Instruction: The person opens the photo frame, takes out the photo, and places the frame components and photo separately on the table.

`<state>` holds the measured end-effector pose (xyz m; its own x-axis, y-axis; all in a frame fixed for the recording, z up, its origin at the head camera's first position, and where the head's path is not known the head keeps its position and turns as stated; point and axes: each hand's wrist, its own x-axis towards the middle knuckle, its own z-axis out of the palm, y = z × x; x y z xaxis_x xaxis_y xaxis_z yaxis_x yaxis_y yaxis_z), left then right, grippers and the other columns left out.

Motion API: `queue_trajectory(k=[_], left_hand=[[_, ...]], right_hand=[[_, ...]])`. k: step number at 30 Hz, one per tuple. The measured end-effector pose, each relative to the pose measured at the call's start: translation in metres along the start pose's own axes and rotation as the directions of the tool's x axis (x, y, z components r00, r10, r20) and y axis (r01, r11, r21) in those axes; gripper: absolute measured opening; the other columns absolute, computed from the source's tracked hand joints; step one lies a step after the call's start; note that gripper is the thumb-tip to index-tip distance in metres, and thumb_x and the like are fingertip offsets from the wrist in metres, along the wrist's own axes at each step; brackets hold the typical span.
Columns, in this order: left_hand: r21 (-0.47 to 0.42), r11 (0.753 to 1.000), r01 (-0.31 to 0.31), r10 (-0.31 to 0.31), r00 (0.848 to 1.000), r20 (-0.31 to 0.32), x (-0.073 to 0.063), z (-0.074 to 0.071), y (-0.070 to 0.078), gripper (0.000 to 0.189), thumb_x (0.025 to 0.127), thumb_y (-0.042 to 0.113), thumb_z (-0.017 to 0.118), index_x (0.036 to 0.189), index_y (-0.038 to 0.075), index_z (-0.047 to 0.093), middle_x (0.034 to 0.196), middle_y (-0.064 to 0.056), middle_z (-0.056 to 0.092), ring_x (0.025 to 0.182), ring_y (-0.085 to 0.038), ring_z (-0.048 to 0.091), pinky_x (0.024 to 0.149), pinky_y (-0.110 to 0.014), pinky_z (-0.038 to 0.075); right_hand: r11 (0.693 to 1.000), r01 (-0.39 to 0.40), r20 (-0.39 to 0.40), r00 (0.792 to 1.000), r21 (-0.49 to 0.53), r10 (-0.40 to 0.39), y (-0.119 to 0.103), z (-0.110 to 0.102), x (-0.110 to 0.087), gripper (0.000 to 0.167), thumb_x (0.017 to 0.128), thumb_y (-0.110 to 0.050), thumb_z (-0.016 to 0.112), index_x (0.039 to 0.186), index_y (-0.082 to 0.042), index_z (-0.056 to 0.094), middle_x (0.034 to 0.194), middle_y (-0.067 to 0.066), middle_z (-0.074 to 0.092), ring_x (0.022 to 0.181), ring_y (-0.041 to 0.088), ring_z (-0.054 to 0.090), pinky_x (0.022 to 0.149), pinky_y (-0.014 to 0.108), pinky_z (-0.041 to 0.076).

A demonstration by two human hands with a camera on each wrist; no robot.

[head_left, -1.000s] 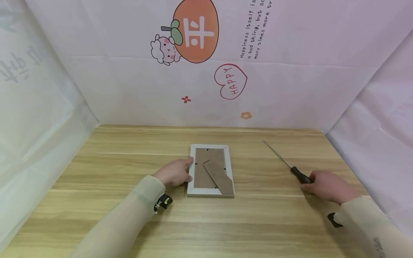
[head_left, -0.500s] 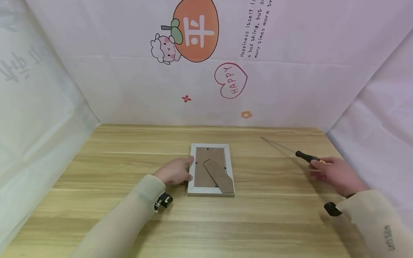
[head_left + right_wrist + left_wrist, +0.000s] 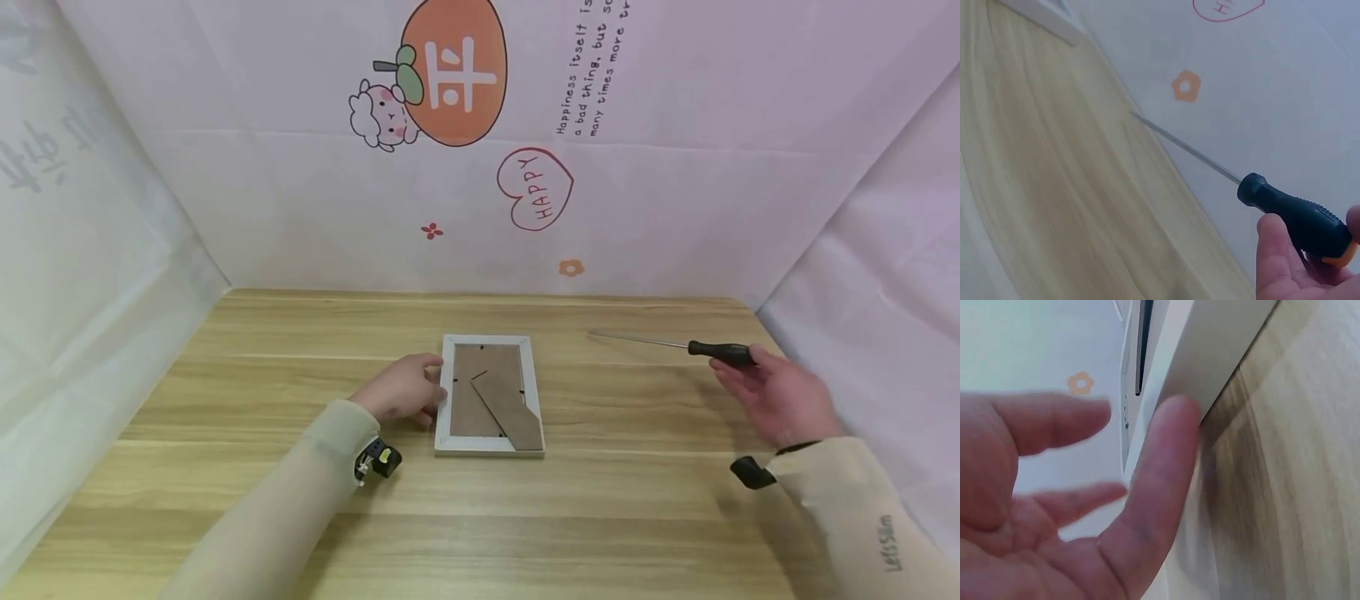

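Observation:
A white picture frame [image 3: 487,445] lies back side up on the table, its brown backboard [image 3: 480,417] and folded stand leg showing. At its left edge is my left hand [image 3: 401,387], with fingers spread and fingertips touching or very near the rim; in the left wrist view a fingertip [image 3: 1175,419] overlaps the frame's side [image 3: 1210,350]. To the right, my right hand [image 3: 787,400] holds a screwdriver [image 3: 720,352] by its black handle, between thumb and fingers. The shaft [image 3: 1185,147] points left, above the table. An orange end shows on the handle in the right wrist view.
The wood-grain table [image 3: 600,517] is enclosed by white cloth walls [image 3: 300,208] at the back and both sides. Printed drawings and text mark the back cloth. Each wrist carries a small black camera [image 3: 386,458].
My right hand has lifted the screwdriver off the table and turned, so its shaft swings to point left. My left fingers have loosened at the picture frame's edge, which stays in place.

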<state>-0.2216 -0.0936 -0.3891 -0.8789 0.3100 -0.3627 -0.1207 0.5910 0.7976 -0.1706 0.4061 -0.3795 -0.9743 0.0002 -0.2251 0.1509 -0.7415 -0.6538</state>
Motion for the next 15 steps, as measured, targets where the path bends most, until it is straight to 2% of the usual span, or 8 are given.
queue_trajectory(k=[2, 4, 10, 15], left_hand=[[-0.045, 0.999, 0.013, -0.015, 0.999, -0.029, 0.001, 0.000, 0.000, 0.066, 0.096, 0.005, 0.062, 0.154, 0.005, 0.031, 0.132, -0.020, 0.054, 0.084, -0.025, 0.064, 0.065, -0.032, 0.059], [-0.076, 0.997, 0.023, -0.027, 0.998, -0.052, 0.002, 0.000, 0.001, 0.064, 0.097, 0.005, 0.060, 0.154, 0.005, 0.031, 0.135, -0.020, 0.053, 0.087, -0.025, 0.064, 0.065, -0.033, 0.059], [-0.131, 0.990, 0.051, -0.061, 0.996, -0.069, 0.004, 0.003, 0.001, 0.059, 0.096, 0.002, 0.060, 0.150, 0.004, 0.037, 0.115, -0.016, 0.061, 0.087, -0.028, 0.064, 0.064, -0.033, 0.059], [-0.120, 0.991, 0.060, -0.069, 0.995, -0.072, 0.008, 0.005, 0.000, 0.059, 0.095, -0.001, 0.060, 0.149, 0.005, 0.039, 0.105, -0.014, 0.062, 0.084, -0.028, 0.063, 0.062, -0.033, 0.059]], right_hand=[[0.999, -0.008, 0.018, 1.000, 0.035, 0.008, 0.004, 0.003, 0.000, 0.020, 0.107, -0.013, 0.047, 0.108, 0.003, 0.059, 0.104, 0.024, 0.067, 0.101, 0.037, 0.068, 0.096, 0.038, 0.051], [0.998, -0.010, 0.033, 0.999, 0.062, 0.007, 0.009, 0.006, 0.001, 0.020, 0.107, -0.013, 0.047, 0.109, 0.004, 0.058, 0.104, 0.025, 0.067, 0.102, 0.039, 0.067, 0.097, 0.039, 0.051], [0.996, -0.031, 0.103, 0.994, 0.078, 0.023, 0.025, 0.022, 0.004, 0.027, 0.107, -0.013, 0.046, 0.107, 0.007, 0.063, 0.105, 0.026, 0.068, 0.103, 0.040, 0.066, 0.096, 0.041, 0.051], [0.992, -0.079, 0.138, 0.988, 0.095, 0.066, 0.035, 0.038, 0.004, 0.028, 0.107, -0.014, 0.045, 0.108, 0.007, 0.064, 0.107, 0.027, 0.067, 0.105, 0.041, 0.065, 0.098, 0.041, 0.049]])
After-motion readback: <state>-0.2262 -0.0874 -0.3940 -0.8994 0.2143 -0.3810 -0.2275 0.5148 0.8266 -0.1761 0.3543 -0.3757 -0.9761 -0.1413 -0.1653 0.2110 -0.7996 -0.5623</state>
